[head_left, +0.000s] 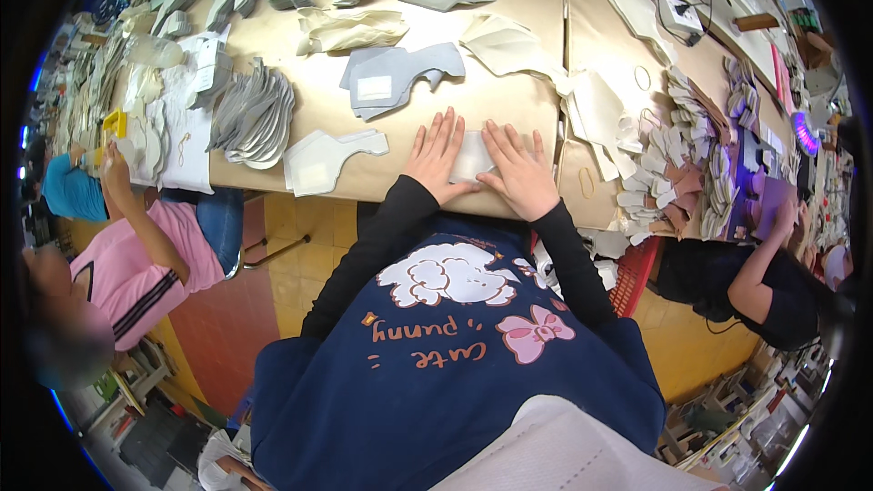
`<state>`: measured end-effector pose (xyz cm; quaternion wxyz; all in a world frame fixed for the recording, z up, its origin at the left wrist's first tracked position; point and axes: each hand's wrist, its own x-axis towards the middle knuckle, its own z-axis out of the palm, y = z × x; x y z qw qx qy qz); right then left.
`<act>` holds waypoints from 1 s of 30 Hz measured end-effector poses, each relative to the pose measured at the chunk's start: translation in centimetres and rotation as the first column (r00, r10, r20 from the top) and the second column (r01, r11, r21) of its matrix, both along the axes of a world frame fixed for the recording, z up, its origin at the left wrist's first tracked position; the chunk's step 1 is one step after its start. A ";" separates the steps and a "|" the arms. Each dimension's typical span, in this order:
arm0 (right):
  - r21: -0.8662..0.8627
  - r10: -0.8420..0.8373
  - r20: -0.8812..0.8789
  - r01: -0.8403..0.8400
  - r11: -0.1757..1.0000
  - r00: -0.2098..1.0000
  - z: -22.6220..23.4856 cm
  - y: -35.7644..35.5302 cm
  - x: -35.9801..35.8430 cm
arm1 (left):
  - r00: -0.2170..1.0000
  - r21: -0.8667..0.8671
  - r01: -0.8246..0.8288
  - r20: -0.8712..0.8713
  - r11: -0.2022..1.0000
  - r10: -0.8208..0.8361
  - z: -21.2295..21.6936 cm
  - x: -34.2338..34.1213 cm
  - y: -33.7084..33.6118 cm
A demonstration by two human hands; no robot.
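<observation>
My left hand and my right hand lie flat near the table's front edge, thumbs almost meeting. Between and partly under them is a pale grey cut piece; the hands cover its sides. Fingers on both hands are stretched out and grip nothing. Left of my left hand lies a light grey shaped piece with a pale rectangular patch. Beyond the hands rest blue-grey cut pieces, the top one bearing a white patch. Cream pieces lie right of my right hand.
A fanned grey stack stands at the left, with more piles along the far side. Small mauve and brown pieces crowd the right. Co-workers sit on both sides, one in a pink shirt. A red basket is below the table edge.
</observation>
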<state>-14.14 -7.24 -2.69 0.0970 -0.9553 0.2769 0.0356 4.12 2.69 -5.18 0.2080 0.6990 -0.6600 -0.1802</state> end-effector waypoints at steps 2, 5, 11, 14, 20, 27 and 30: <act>0.025 -0.032 0.206 0.027 0.999 0.978 0.4 0.0 0.9 | 0.992 0.031 -0.014 -0.125 0.999 0.018 0.0 0.8 1.1; 0.017 0.045 0.339 -0.054 0.998 0.940 0.0 0.7 2.7 | 0.990 -0.030 -0.098 -0.106 0.995 0.095 -1.0 1.8 2.0; -0.076 0.214 0.151 -0.204 0.976 0.965 -1.3 2.1 3.7 | 0.944 -0.203 -0.270 -0.248 0.941 0.217 -3.1 1.7 3.1; 0.006 0.268 0.249 -0.278 0.960 0.931 -1.0 4.6 3.1 | 0.922 -0.223 -0.326 -0.292 0.919 0.256 -3.0 1.9 3.0; 0.151 0.302 0.314 -0.361 0.920 0.900 -0.6 4.9 2.9 | 0.957 -0.211 -0.269 -0.169 0.940 0.235 -1.9 2.1 2.8; 0.222 0.069 0.674 -0.291 0.931 0.736 5.3 -0.2 2.0 | 0.987 -0.153 -0.159 -0.040 0.975 0.155 -0.9 0.6 2.1; 0.172 0.026 0.699 -0.204 0.964 0.715 7.5 -1.4 3.7 | 0.933 -0.082 -0.143 -0.344 0.986 0.106 0.0 0.7 1.8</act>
